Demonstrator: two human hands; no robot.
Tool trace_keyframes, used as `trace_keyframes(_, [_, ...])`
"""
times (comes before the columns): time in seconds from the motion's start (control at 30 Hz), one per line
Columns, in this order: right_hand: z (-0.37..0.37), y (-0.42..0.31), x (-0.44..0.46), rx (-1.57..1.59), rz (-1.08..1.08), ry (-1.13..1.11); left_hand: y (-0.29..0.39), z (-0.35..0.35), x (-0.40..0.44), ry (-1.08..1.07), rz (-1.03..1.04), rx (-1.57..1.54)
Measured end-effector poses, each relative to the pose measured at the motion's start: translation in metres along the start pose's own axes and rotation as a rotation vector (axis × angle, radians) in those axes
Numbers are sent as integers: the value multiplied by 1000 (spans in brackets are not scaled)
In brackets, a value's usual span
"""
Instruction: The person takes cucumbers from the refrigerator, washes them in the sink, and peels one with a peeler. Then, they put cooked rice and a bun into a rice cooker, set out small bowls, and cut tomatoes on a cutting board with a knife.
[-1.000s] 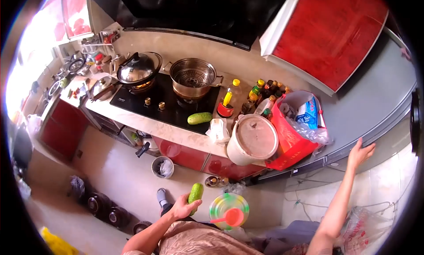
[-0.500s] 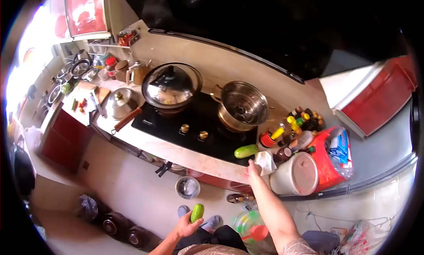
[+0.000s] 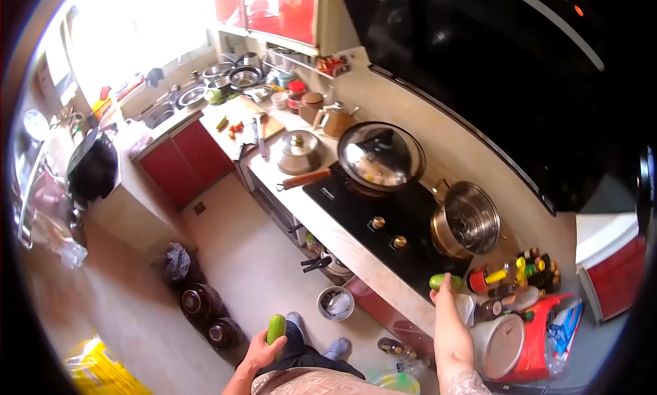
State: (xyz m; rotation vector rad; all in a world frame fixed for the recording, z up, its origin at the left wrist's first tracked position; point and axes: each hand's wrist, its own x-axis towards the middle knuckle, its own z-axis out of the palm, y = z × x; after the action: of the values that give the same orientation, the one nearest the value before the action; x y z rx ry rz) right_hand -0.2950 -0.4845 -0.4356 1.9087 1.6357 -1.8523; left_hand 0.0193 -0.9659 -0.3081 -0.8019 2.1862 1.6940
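Observation:
A green cucumber (image 3: 276, 328) stands upright in my left hand (image 3: 260, 350), its fingers wrapped round the lower part, low in the view in front of my body. My right hand (image 3: 443, 289) is at the counter's front edge, touching a second cucumber (image 3: 436, 281) that lies by the right end of the black stove (image 3: 410, 268); its fingers partly cover this cucumber, and their grip is hard to make out. Beside that hand are a white packet (image 3: 465, 309) and a white lidded bucket (image 3: 499, 346).
A lidded wok (image 3: 380, 155) and a steel steamer pot (image 3: 467, 218) sit on the stove. Bottles (image 3: 540, 272) and a red bag (image 3: 540, 340) are at the right. Further left lie a cutting board (image 3: 270, 126) and a knife (image 3: 261, 136). A bin (image 3: 335, 303) stands on the floor.
The view has swung left toward the window and sink. My right hand has come from the far right to the cucumber on the counter. My left hand still holds its cucumber.

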Motion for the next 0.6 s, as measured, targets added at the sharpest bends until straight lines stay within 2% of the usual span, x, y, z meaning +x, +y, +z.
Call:
trace_keyframes(0.07, [-6,-2,-18,131,54,-49,-3,-11,17,-10,-22,-87])
trace_keyframes(0.13, [-12,16,-67,280,-57,-194,16,-25,32,-25,-11,-118])
trace_keyframes(0.2, [-13,50,-103,245,-76,-395,11,-43,66,-135,36,-511])
trace_keyframes(0.27, [3,88,-181,270,-40,-496,17,-74,96,-157,47,-568])
trace_keyframes(0.33, [22,135,-219,195,58,-697,20,-116,129,-213,21,-699])
trace_keyframes(0.4, [58,175,-264,70,196,-817,18,-165,166,-229,44,-721])
trace_keyframes(0.47, [110,208,-301,-123,308,-907,16,-207,196,-131,116,-701])
trace_keyframes(0.53, [175,228,-339,-282,317,-998,14,-249,221,-98,141,-708])
trace_keyframes(0.6, [245,223,-402,-399,224,-1055,23,-293,231,-69,184,-713])
